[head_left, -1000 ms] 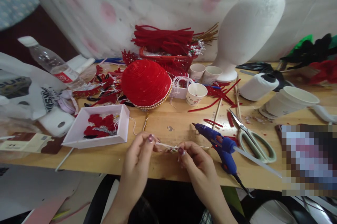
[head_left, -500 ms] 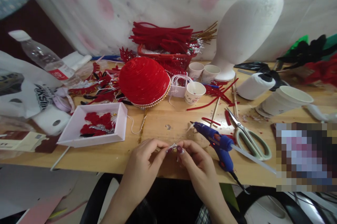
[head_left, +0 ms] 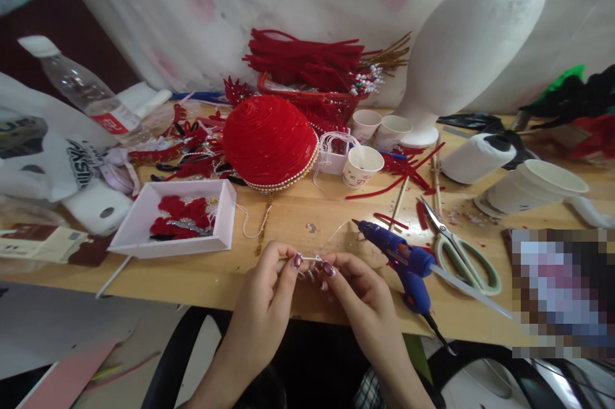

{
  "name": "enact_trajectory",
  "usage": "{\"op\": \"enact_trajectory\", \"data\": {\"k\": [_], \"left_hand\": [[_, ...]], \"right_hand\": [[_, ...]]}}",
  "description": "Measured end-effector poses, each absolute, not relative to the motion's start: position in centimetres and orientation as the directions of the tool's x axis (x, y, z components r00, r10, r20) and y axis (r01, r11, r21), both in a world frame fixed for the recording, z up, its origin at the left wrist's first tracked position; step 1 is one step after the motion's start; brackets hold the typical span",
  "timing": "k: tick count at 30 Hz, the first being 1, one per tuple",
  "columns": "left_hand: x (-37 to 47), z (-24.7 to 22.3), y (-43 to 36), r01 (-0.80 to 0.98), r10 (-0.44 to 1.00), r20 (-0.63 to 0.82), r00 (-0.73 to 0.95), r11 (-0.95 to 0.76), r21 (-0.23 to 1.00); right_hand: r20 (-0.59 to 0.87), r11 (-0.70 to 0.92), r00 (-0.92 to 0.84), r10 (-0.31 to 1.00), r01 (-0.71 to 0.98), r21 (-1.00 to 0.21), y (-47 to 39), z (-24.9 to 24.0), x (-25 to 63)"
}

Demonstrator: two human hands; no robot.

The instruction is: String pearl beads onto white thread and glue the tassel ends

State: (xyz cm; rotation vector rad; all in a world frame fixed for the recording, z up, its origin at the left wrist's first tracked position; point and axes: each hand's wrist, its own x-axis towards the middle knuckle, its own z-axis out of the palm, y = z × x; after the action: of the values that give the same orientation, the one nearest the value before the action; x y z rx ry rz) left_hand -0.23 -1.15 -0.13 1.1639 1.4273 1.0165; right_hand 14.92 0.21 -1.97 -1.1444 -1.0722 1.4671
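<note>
Near the table's front edge, my left hand (head_left: 272,290) pinches one end of a short white cord (head_left: 309,259) between thumb and fingertips. My right hand (head_left: 359,290) pinches the other end, where small clear or whitish pieces hang between the hands, too small to make out. A blue glue gun (head_left: 394,251) lies just right of my right hand, with a thin strand by its nozzle. Beyond my hands sits a red domed cap (head_left: 270,143) with a beaded rim. A white box (head_left: 125,239) holding red and silver pieces stands to the left.
Green-handled scissors (head_left: 468,265) lie right of the glue gun. Behind are paper cups (head_left: 362,168), a white thread cone (head_left: 475,158), a white head form (head_left: 473,50) and a red basket (head_left: 331,100) of red stems. A plastic bottle (head_left: 86,91) leans at the left.
My fingertips have moved slightly apart, and a straight length of white cord now shows between them. The whole view has shifted a little.
</note>
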Motion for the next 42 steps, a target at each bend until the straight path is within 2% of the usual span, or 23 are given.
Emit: {"op": "enact_trajectory", "data": {"k": [13,20,25,27,30,32,34,37,42], "left_hand": [[0.1,0.3,-1.4,0.151,0.980,-0.162,-0.116,0.178,0.972],[-0.1,-1.1,-1.2,0.214,0.961,-0.014,-0.276,0.076,0.974],[-0.5,-1.0,-0.5,0.231,0.977,-0.015,-0.212,0.065,0.971],[-0.5,-0.8,-0.2,0.151,0.977,-0.046,-0.209,0.078,0.985],[-0.1,-0.5,0.2,-0.181,0.976,-0.159,-0.148,0.131,0.975],[0.3,-0.3,0.5,-0.447,0.966,-0.253,-0.050,0.205,0.871],[0.7,-0.1,0.7,-0.625,0.948,-0.314,0.040,0.269,0.733],[0.9,0.0,0.9,-0.744,0.929,-0.354,0.112,0.314,0.590],[0.7,0.3,0.9,-0.804,0.922,-0.377,0.090,0.291,0.519]], "right_hand": [[-0.123,-0.132,-0.070,0.990,-0.145,-0.981,0.0,-2.3,14.8],[-0.030,-0.028,-0.097,0.995,0.022,-0.999,-0.5,-2.3,14.5],[-0.067,-0.067,-0.118,0.991,0.005,-0.998,-0.3,-2.4,15.0],[-0.073,-0.073,-0.144,0.987,0.009,-0.997,-0.3,-2.2,15.2],[-0.087,-0.077,-0.186,0.979,0.060,-0.995,-0.4,-1.8,15.4],[-0.122,-0.111,-0.212,0.970,0.063,-0.992,-0.5,-1.6,15.3],[-0.156,-0.156,-0.234,0.960,0.021,-0.988,-0.6,-1.6,15.3],[-0.188,-0.228,-0.292,0.938,-0.109,-0.968,-0.7,-1.8,15.0],[-0.179,-0.307,-0.401,0.898,-0.281,-0.909,-0.5,-2.1,14.5]]}}
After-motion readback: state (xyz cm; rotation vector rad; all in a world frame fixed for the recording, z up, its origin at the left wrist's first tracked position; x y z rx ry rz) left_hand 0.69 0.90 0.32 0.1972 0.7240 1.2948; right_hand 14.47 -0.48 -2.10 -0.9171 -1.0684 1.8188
